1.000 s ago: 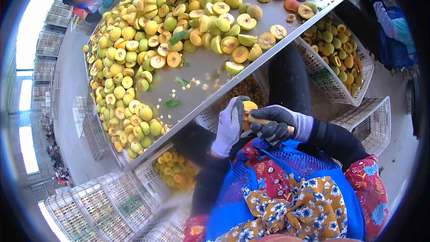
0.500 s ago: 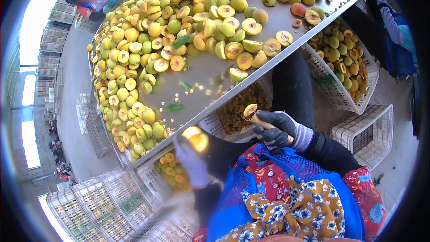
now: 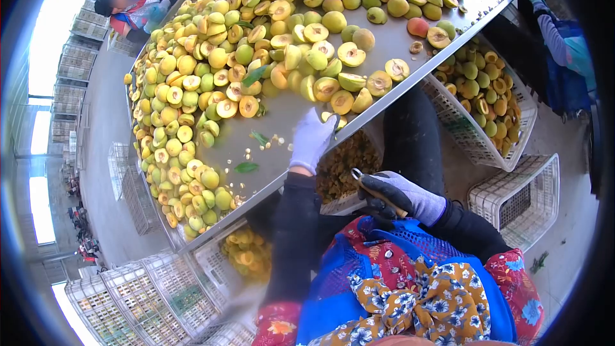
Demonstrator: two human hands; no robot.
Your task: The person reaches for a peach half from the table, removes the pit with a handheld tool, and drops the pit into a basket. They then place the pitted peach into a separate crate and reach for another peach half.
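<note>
My left hand (image 3: 312, 136), in a pale glove, reaches over the front edge of the metal table (image 3: 253, 128). Its fingertips are at a halved fruit (image 3: 330, 118) near that edge, mostly covered by the hand. My right hand (image 3: 388, 193), in a dark-palmed glove, is wrapped round the wooden handle of a pitting tool (image 3: 373, 189). The tool's metal ring points up and left, with no fruit on it. Many whole and halved yellow-green fruits (image 3: 192, 83) lie on the table, with small pits and green leaves (image 3: 246, 167) among them.
Below the table edge are a crate of pits (image 3: 346, 165) and a crate of halves (image 3: 246, 253). At the right stand a full fruit crate (image 3: 480, 115) and an empty crate (image 3: 516, 202). One person (image 3: 131, 6) is at upper left, another (image 3: 564, 51) at upper right.
My left hand has moved from beside the lower crate up to the table edge, and the fruit half it held is gone. The fruit half at the tool's tip is gone too.
</note>
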